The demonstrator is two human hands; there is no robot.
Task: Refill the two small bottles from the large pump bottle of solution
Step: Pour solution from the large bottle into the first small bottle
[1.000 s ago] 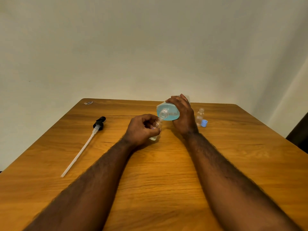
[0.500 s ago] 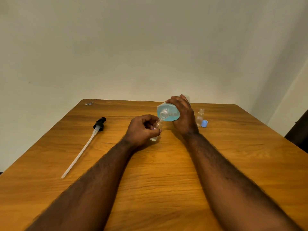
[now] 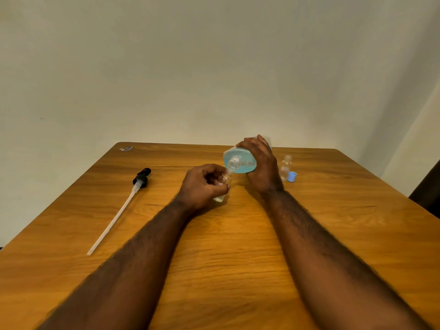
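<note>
My right hand [image 3: 262,167] grips the large clear bottle [image 3: 240,160] of blue solution, tipped over with its open neck pointing toward me and down. My left hand [image 3: 202,186] holds a small clear bottle [image 3: 223,184] tilted under that neck, its mouth touching the large bottle's opening. A second small clear bottle [image 3: 285,167] stands upright and uncapped to the right of my right hand, with a blue cap [image 3: 292,176] lying beside it. The black pump head with its long white tube [image 3: 123,206] lies on the table at the left.
The wooden table [image 3: 238,246] runs to a plain wall at the back. A small scrap [image 3: 126,148] lies near the far left corner. A dark object shows at the right edge of the view.
Both hands hold nearly the same pose. The large bottle stays tipped over the small bottle's mouth, with only a slight shift.
</note>
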